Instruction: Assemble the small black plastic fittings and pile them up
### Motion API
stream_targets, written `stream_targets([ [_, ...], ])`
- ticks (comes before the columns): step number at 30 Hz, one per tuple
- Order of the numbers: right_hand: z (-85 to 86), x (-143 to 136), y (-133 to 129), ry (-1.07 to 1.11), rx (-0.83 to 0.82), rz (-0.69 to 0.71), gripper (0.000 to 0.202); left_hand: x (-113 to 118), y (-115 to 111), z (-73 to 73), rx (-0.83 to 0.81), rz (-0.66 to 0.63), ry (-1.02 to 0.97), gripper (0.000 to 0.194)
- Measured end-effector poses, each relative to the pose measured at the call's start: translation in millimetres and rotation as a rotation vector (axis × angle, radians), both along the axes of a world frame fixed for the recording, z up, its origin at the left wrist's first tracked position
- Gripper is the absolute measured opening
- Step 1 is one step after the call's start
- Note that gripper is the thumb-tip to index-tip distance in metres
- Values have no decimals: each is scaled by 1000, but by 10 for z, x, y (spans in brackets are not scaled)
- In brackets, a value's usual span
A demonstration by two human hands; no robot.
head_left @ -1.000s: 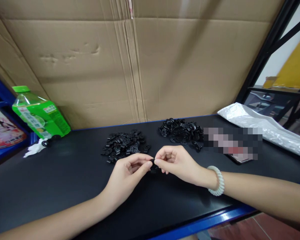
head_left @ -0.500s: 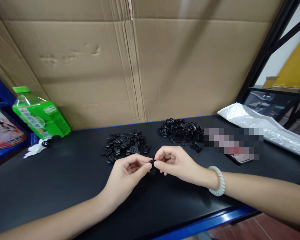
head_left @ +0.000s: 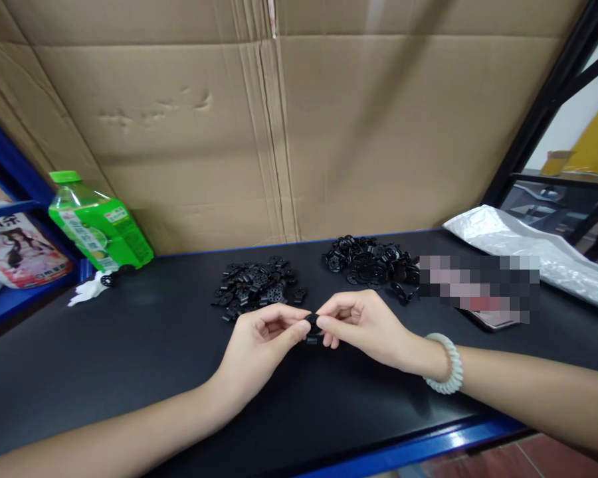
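Between my two hands is a small round black plastic part (head_left: pixel 313 324) with a short tab at its lower edge. My left hand (head_left: pixel 264 342) pinches its left side between thumb and fingers. On the other side, my right hand (head_left: pixel 361 328) grips it in the same way, so both thumbs face me and cover part of it. Just behind my left hand lies a heap of black perforated disc parts with tabs (head_left: pixel 254 285). A second pile of black round parts (head_left: pixel 369 260) sits behind my right hand.
A green-labelled bottle (head_left: pixel 102 222) stands at the back left, with crumpled white tissue (head_left: pixel 90 287) before it. To the right lie a blurred-out phone (head_left: pixel 498 323) and a silvery plastic bag (head_left: pixel 528 245). Cardboard (head_left: pixel 179 133) walls off the back of the black table (head_left: pixel 104 372).
The whole view has shifted slightly, so things appear further right. Both hands keep their pinch on the black part, whose face and lower tab now show more clearly.
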State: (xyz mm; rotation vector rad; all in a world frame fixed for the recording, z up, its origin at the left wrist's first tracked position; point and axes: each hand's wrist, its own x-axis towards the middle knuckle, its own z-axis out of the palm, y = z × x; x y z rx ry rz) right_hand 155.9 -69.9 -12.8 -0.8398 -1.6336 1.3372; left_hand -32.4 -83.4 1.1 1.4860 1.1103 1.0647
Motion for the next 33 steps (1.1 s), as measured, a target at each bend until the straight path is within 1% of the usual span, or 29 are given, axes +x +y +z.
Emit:
stream_targets([
  [5,-50,10,9,6,20,5,21,-3,3,-20,-19,-6,-23,14],
  [11,-24,-14,-16,-17,19,-41,21,-19,30,-38,-4,-33,-13,15],
  [15,-22,-12,-24,-38,33,-31,17,-19,27,-46,0,-75,11,15],
  [18,-26,-7,-31,-72,66,-27,15,-19,16,-13,20,-139,49,14],
  [21,-14,-6,-41,-89,83,5,17,-54,55,89,56,-165,115,16],
  [23,6,-1,-54,-125,84,33,20,-125,145,198,124,-109,169,18],
  [25,38,8,-80,-216,123,62,20,-246,293,321,226,15,234,21],
  [26,57,14,-100,-276,167,80,18,-322,384,378,271,76,276,22],
  [28,100,24,-149,-379,287,130,16,-493,578,465,294,127,392,24],
  [31,160,41,-216,-445,422,188,18,-725,828,495,247,200,563,31],
  [33,202,70,-216,-462,462,170,19,-813,921,465,246,225,617,31],
])
